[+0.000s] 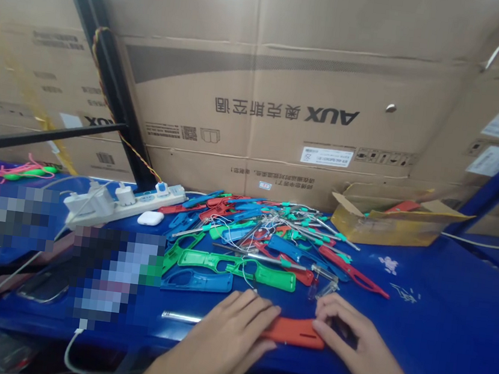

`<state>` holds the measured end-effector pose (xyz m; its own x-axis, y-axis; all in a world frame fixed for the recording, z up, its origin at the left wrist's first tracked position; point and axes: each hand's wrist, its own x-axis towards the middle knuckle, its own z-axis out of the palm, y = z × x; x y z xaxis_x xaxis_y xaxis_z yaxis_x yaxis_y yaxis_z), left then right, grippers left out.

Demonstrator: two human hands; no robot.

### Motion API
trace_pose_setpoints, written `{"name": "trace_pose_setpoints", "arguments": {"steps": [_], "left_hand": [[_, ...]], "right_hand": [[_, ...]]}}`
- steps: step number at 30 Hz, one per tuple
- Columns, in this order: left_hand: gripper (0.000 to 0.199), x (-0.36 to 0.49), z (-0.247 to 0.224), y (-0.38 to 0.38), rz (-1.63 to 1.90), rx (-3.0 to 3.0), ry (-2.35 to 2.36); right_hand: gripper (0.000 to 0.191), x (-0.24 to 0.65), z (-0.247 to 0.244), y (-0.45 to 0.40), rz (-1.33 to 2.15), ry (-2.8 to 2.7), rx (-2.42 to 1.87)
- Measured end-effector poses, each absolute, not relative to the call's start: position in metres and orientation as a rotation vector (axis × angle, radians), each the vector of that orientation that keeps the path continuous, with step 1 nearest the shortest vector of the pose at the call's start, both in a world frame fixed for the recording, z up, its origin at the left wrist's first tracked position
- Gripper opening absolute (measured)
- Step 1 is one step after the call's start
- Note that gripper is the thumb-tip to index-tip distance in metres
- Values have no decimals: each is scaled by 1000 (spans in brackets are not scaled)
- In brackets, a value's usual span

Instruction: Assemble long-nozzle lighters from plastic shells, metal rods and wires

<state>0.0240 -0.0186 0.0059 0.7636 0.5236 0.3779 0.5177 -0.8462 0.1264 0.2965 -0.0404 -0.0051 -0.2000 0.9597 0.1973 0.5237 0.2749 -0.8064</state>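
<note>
Holding the orange lighter [298, 332] near the blue table's [451, 321] edge is the left hand [236, 328]; the right hand [366, 347] touches its end, grip unclear. Coloured casings [284, 277] lie behind, before the AUX cardboard [285, 82].

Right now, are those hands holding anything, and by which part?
An orange handle: the left hand clasps it from above, toward the metal tube; the right hand touches its blunt end, a firm pinch unclear.

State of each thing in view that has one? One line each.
Orange casing: held, slotted face up
Left grip: closed on orange casing
Right grip: touching the casing's end
Carton: open, flaps spread
Power strip: plugs inserted; power unclear
White case: shut
Green shell: hollow side up
</note>
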Motion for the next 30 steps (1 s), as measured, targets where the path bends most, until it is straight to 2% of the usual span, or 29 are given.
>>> {"name": "trace_pose_setpoints", "arguments": {"steps": [7, 11, 18, 26, 30], "left_hand": [[37, 24, 6, -19, 617, 2930, 871], [36, 23, 5, -18, 628, 2929, 874], [37, 23, 5, -19, 672, 2953, 867], [36, 24, 7, -19, 669, 2948, 863], [36, 24, 8, -20, 666, 2949, 870]], "right_hand": [[25, 299, -6, -41, 762, -1810, -1359], [26, 301, -14, -38, 531, -1746, -1373], [45, 302, -30, -31, 255, -1943, -1401], [40, 298, -30, -28, 83, -1959, -1327], [28, 297, -31, -28, 70, -1931, -1314]]}}
